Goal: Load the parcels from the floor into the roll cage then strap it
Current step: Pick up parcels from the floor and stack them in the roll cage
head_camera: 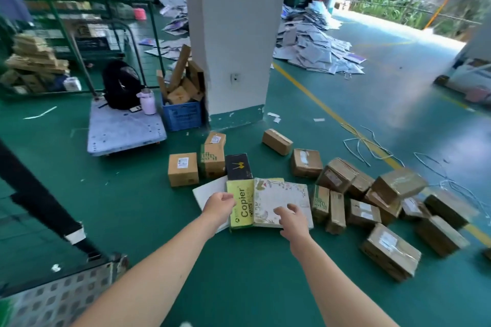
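Several parcels lie scattered on the green floor. A yellow-green "Copier" paper pack (241,204) lies beside a flat floral box (279,195), with a white flat parcel (210,191) to their left. My left hand (219,204) hovers at the left edge of the Copier pack, fingers loosely curled, holding nothing. My right hand (292,220) is spread open over the near corner of the floral box. Brown cartons (390,251) are piled to the right. The roll cage's metal base (61,297) and a black bar show at bottom left.
A white pillar (233,34) stands ahead. Beside it sit a blue crate of cardboard (182,114) and a flat trolley (125,127) carrying a black bag and a bottle. Loose strapping (366,146) lies along the yellow floor line. Green racks of boxes stand on the left.
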Demonstrator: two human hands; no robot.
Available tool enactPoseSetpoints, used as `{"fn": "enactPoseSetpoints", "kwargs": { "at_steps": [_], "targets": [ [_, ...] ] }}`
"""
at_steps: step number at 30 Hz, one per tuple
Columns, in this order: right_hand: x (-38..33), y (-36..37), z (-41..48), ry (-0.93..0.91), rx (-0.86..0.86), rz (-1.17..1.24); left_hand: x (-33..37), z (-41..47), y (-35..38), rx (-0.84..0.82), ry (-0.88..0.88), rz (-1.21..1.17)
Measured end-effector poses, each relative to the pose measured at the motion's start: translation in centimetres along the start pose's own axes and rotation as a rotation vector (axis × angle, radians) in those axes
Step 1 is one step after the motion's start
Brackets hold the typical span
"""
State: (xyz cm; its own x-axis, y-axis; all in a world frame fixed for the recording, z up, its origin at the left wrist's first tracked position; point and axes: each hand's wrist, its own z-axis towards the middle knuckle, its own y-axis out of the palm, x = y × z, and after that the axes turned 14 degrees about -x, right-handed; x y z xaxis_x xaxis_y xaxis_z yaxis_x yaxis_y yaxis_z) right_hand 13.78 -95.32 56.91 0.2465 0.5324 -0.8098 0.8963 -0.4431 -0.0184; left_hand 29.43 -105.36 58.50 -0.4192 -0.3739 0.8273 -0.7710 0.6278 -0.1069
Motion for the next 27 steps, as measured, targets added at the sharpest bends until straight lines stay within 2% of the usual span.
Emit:
{"fn": "enactPoseSetpoints", "kwargs": {
  "at_steps": [8, 18, 27],
  "targets": [
    [-4.4, -0.9, 9.6, 0.034, 0.044, 0.065, 3.9, 12.0, -1.3, -0.078, -0.068, 0.062],
    [-12.5, -1.7, 21.6, 0.060, 0.162, 0.160, 13.1, 27.9, -4.1, -0.205, -0.073, 0.171],
    [-13.0, -5.6, 27.3, 0.153, 0.297, 0.281, 16.1, 37.0, -0.2, -0.344, -0.148, 0.359]
  ]
}}
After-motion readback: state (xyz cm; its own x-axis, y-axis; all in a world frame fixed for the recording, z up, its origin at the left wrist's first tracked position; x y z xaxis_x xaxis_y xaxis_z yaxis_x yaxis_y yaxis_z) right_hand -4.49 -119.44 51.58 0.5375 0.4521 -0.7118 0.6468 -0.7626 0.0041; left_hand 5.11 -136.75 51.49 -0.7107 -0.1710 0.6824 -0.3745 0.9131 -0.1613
